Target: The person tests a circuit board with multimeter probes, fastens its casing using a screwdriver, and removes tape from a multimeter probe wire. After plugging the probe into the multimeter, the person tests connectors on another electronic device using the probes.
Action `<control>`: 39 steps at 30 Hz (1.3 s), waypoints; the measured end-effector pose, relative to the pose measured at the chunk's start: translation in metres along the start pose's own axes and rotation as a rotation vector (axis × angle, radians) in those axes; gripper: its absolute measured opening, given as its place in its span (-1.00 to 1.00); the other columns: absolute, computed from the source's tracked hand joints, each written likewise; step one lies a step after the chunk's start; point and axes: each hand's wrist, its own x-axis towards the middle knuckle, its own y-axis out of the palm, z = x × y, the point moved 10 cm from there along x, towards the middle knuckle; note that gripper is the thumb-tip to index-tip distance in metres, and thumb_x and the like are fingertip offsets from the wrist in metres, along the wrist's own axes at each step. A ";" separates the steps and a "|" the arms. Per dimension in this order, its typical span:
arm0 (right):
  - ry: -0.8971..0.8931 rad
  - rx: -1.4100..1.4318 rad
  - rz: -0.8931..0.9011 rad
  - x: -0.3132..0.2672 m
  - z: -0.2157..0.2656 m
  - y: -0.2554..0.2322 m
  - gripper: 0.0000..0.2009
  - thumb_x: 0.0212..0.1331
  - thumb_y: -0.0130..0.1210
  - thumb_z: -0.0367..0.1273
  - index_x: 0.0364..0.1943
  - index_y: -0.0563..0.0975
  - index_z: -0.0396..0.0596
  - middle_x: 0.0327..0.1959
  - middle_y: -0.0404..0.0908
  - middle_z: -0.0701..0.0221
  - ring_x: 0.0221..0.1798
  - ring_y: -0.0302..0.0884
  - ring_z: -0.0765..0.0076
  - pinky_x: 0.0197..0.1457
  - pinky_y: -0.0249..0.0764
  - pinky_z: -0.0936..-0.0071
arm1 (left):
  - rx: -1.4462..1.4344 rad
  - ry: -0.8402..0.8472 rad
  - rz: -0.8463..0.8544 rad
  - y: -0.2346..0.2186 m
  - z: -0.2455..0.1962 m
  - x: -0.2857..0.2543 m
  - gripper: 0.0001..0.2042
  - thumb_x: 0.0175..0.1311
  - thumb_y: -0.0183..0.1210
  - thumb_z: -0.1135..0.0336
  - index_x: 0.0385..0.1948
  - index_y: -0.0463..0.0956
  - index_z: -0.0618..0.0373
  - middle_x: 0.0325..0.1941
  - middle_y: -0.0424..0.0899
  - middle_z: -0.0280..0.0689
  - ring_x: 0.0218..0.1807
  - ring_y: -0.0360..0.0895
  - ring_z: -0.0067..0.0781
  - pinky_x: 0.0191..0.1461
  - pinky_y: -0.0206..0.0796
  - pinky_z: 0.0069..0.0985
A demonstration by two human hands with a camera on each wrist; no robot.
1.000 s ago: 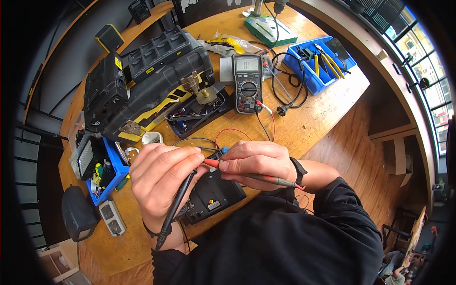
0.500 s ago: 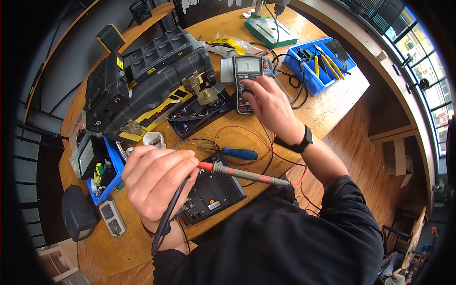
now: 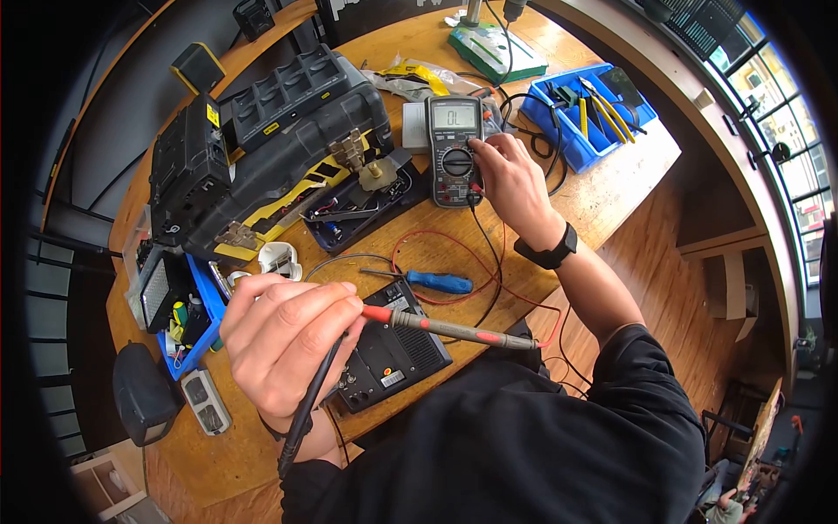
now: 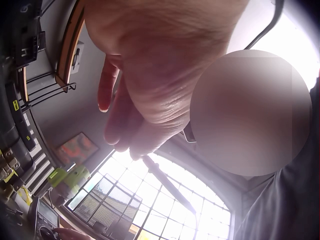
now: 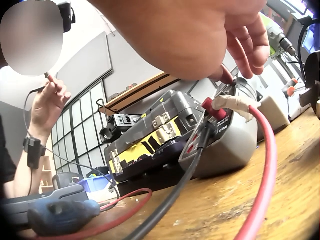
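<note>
In the head view my left hand (image 3: 288, 349) pinches the red probe (image 3: 445, 328) and the black probe (image 3: 307, 403) together, their tips hidden by the fingers. That hand (image 4: 160, 80) fills the top of the left wrist view, with one probe (image 4: 170, 185) sticking out past the fingertips. My right hand (image 3: 521, 188) is at the multimeter (image 3: 456, 162), fingertips by a button right of the dial, below a display reading OL. In the right wrist view the hand (image 5: 195, 40) reaches over the meter (image 5: 225, 150), where red and black leads are plugged in.
A blue screwdriver (image 3: 441, 282) and a black device (image 3: 393, 358) lie near the left hand. Behind stands a black and yellow toolbox (image 3: 292, 166). One blue bin (image 3: 580, 157) with pliers sits right, another blue bin (image 3: 209, 336) left. Loose leads (image 3: 419, 234) loop over the table.
My right hand has let go of the red probe and moved up to the meter, then shifted from over its dial to its right side. The left hand keeps both probes. The display still reads OL.
</note>
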 end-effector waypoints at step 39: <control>0.134 0.083 0.015 -0.001 -0.009 0.004 -0.76 0.43 0.22 -0.37 0.11 0.70 0.01 -0.12 0.69 0.26 -0.09 0.72 -0.03 -0.05 0.67 0.12 | 0.019 -0.020 -0.002 0.000 -0.001 0.000 -0.75 -0.10 0.55 0.50 -0.32 0.75 0.19 -0.29 0.83 -0.26 -0.33 0.76 -0.28 -0.20 0.44 -0.35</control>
